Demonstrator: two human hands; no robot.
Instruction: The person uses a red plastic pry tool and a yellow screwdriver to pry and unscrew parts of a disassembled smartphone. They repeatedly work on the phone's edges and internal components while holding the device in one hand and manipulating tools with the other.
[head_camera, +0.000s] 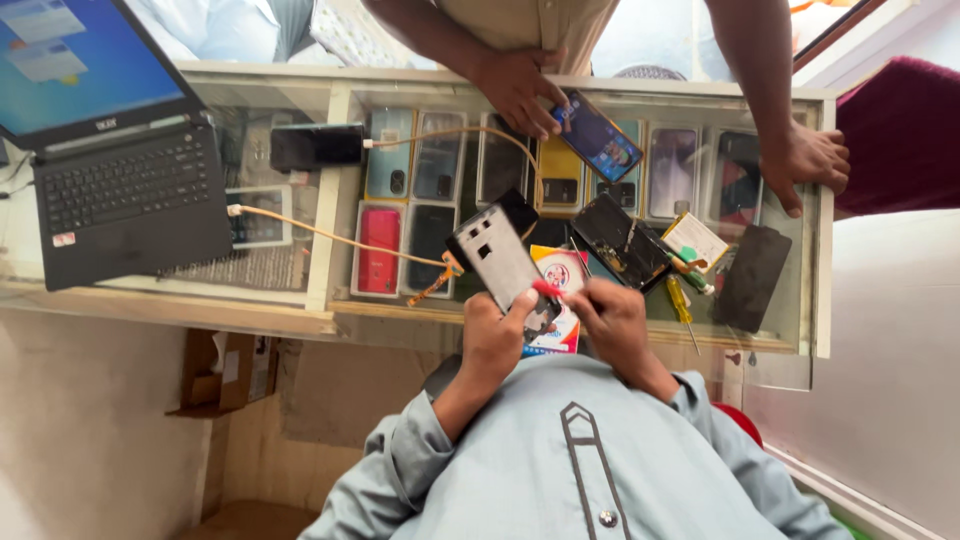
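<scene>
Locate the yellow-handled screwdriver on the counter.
In the head view, the screwdriver lies on the glass counter, just right of the right hand, between the opened phone and a dark back cover.

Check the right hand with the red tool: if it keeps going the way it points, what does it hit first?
The right hand points its red-handled tool left, at the opened grey phone in the left hand. It probably meets that phone first; depth is unclear.

I see my pale grey-blue tunic (560, 470) filling the near edge, long sleeves ending at both wrists. A darker piped placket (585, 450) with a pointed top runs down the chest, one round button (606, 518) below. Both hands are bare.
</scene>
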